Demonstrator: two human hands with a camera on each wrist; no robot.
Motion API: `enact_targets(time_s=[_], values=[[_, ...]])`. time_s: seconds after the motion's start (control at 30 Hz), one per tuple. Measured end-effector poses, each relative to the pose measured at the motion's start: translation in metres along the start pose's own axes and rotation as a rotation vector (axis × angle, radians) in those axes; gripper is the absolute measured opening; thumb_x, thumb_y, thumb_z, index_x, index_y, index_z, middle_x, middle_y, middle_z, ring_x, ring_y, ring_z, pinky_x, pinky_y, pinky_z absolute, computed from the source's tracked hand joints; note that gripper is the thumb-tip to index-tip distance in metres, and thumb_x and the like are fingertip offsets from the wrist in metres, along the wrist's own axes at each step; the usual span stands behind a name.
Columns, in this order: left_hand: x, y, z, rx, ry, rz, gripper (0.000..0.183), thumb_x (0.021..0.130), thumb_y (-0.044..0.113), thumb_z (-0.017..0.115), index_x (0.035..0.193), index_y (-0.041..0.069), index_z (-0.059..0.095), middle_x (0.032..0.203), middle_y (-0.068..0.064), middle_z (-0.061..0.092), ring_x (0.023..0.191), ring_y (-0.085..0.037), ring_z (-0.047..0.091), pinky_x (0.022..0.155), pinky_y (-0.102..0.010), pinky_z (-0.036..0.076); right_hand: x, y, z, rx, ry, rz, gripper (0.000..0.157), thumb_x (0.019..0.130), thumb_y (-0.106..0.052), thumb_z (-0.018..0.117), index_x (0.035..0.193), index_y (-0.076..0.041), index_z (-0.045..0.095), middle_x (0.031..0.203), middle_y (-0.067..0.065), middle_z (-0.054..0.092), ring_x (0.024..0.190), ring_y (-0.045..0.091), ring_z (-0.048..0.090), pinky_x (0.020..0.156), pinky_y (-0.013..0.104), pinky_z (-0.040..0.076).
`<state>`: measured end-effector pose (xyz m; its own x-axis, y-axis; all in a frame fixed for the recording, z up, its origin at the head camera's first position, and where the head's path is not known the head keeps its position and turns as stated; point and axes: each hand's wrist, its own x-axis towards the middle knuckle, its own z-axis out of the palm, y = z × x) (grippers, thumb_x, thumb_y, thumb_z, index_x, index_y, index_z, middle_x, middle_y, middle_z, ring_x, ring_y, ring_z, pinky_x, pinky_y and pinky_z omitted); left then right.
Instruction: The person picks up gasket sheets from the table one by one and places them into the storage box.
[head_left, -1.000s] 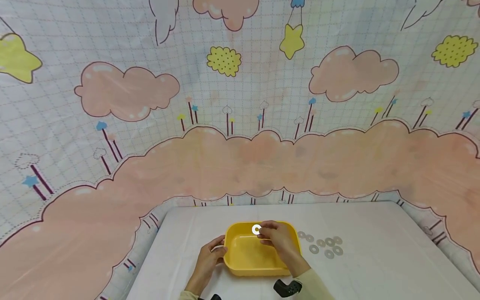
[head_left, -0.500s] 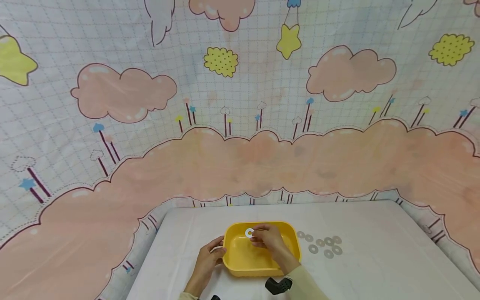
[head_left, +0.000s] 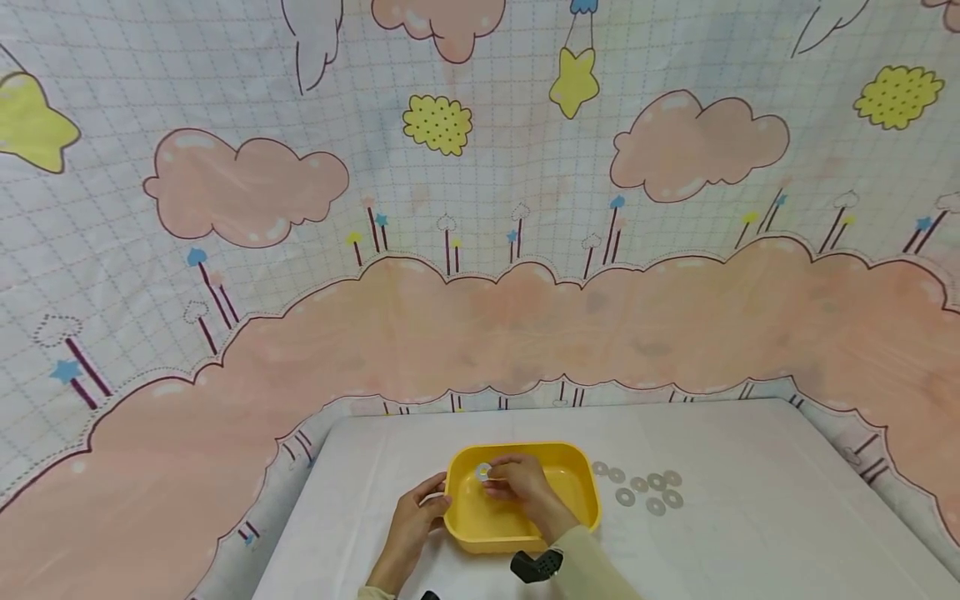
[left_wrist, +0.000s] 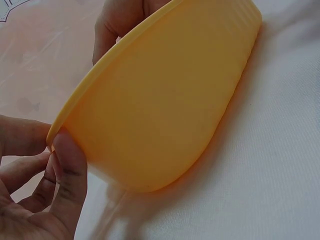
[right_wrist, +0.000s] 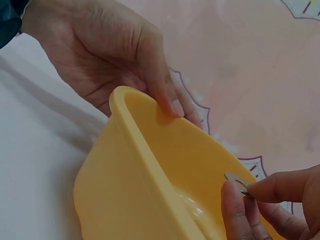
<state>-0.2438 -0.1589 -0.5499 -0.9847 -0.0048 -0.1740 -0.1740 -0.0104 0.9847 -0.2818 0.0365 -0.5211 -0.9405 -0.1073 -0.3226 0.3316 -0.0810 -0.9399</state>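
Observation:
A yellow plastic tub [head_left: 480,523] stands on the white table. My left hand [head_left: 411,523] holds its left end, and in the left wrist view the thumb [left_wrist: 70,170] lies on the outer wall with a finger over the rim. Above the inside of the tub, my right hand [head_left: 528,490] pinches a thin metal washer [head_left: 478,474] between thumb and fingertips. The right wrist view shows that washer [right_wrist: 230,176] tilted, nearly edge-on, in front of the far inner wall.
Several loose washers [head_left: 625,504] lie flat on the table [head_left: 750,517] just right of the tub. Behind the table hangs a cloth printed with clouds [head_left: 705,150] and stars. A black wrist device [head_left: 536,567] sits at the right sleeve.
My right hand has moved left and slightly lower with the washer, from the tub's back right toward its left part. The left hand keeps its hold on the tub.

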Motion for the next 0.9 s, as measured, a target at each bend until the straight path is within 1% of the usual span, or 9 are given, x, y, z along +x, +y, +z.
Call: enact_targets(time_s=[0.2, 0.37, 0.57, 0.8, 0.9], values=[[-0.001, -0.001, 0.000, -0.003, -0.007, 0.004, 0.055, 0.090, 0.003, 0.063, 0.141, -0.006, 0.047, 0.120, -0.012, 0.052, 0.091, -0.012, 0.061, 0.070, -0.028, 0.057, 0.002, 0.004, 0.005, -0.021, 0.024, 0.020, 0.025, 0.091, -0.002, 0.064, 0.114, 0.006, 0.062, 0.100, 0.017, 0.067, 0.069, 0.017, 0.072, 0.069, 0.026, 0.060], [-0.002, 0.000, 0.001, -0.013, -0.008, 0.011, 0.056, 0.089, 0.003, 0.064, 0.141, -0.006, 0.047, 0.119, -0.010, 0.051, 0.089, -0.010, 0.060, 0.069, -0.026, 0.057, 0.003, 0.007, 0.006, -0.022, 0.047, 0.046, 0.023, 0.090, -0.003, 0.065, 0.112, 0.005, 0.063, 0.101, 0.017, 0.069, 0.072, 0.020, 0.073, 0.071, 0.026, 0.060], [-0.005, 0.001, 0.002, -0.019, -0.012, 0.026, 0.055, 0.088, 0.003, 0.063, 0.141, -0.006, 0.048, 0.118, -0.011, 0.051, 0.089, -0.011, 0.060, 0.068, -0.025, 0.056, 0.003, 0.007, 0.003, -0.007, 0.028, 0.041, 0.024, 0.092, -0.003, 0.062, 0.114, 0.007, 0.062, 0.093, 0.016, 0.070, 0.070, 0.019, 0.073, 0.070, 0.028, 0.060], [-0.005, 0.001, 0.002, -0.019, -0.001, 0.024, 0.055, 0.088, 0.001, 0.063, 0.140, -0.007, 0.048, 0.117, -0.012, 0.052, 0.088, -0.010, 0.060, 0.067, -0.025, 0.056, 0.000, 0.003, -0.001, 0.032, 0.002, 0.024, 0.026, 0.095, -0.005, 0.060, 0.116, 0.009, 0.059, 0.093, 0.017, 0.067, 0.068, 0.017, 0.071, 0.072, 0.031, 0.061], [-0.005, 0.001, 0.002, -0.019, 0.003, 0.024, 0.055, 0.088, 0.001, 0.063, 0.140, -0.006, 0.048, 0.117, -0.011, 0.052, 0.087, -0.010, 0.059, 0.068, -0.025, 0.056, -0.004, 0.000, -0.005, 0.042, -0.015, 0.008, 0.028, 0.095, -0.006, 0.060, 0.117, 0.010, 0.058, 0.091, 0.016, 0.068, 0.069, 0.019, 0.071, 0.074, 0.033, 0.061]])
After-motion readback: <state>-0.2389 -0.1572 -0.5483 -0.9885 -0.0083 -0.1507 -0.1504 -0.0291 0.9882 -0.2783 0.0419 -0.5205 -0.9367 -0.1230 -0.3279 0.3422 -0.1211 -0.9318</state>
